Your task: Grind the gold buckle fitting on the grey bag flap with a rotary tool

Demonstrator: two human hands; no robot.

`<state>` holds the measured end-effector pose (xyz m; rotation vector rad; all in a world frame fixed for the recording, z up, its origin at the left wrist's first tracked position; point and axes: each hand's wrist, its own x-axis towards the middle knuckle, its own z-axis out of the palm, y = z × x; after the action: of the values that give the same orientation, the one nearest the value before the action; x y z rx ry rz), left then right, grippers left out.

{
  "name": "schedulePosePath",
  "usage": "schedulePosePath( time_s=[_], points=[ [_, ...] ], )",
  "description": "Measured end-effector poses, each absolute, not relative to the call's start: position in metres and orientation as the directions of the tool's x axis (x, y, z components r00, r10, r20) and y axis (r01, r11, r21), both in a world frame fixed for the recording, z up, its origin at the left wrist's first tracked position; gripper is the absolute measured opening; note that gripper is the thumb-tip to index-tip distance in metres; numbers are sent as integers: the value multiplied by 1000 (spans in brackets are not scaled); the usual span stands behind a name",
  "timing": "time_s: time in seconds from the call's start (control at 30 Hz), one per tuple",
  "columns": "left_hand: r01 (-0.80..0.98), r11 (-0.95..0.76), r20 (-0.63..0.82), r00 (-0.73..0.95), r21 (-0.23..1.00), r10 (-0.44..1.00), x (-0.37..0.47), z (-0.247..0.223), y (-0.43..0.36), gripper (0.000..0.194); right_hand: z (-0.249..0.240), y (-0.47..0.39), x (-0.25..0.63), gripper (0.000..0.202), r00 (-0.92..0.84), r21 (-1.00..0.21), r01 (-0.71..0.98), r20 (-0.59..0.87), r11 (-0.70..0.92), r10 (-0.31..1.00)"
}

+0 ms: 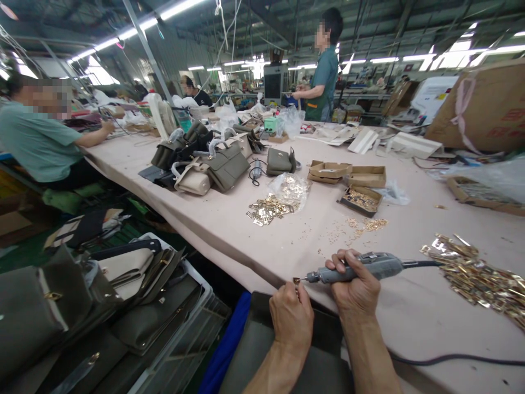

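My right hand [356, 284] is wrapped round a grey electric screwdriver [379, 266], which lies nearly level and points left. Its thin bit reaches a small gold metal piece [296, 280] pinched between the thumb and fingers of my left hand [290, 314]. Beneath both hands, a dark olive bag [262, 350] rests at the table's front edge, partly hidden by my forearms. The screwdriver's black cord runs right, towards a pile of gold metal parts [484, 279].
On the pink-grey table [229, 235] are finished-looking bags [227, 167], gold plates [266, 210], a cardboard box of small fittings [361, 200] and scattered screws. A crate [184, 328] of bags stands lower left. One person [39, 134] sits at left; another [326, 76] stands behind the table.
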<state>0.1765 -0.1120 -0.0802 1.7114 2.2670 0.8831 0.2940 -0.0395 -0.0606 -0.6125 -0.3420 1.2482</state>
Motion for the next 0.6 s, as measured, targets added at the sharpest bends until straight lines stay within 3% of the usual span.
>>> schedulePosePath(
  time_s=[0.4, 0.6],
  points=[
    [706, 250, 42, -368, 663, 929, 166, -69, -112, 22, -55, -38, 291, 31, 300, -618, -767, -112, 170, 947],
    [577, 252, -6, -393, 777, 919, 161, -65, -110, 33, -52, -39, 290, 33, 306, -634, -754, -110, 170, 946]
  ],
)
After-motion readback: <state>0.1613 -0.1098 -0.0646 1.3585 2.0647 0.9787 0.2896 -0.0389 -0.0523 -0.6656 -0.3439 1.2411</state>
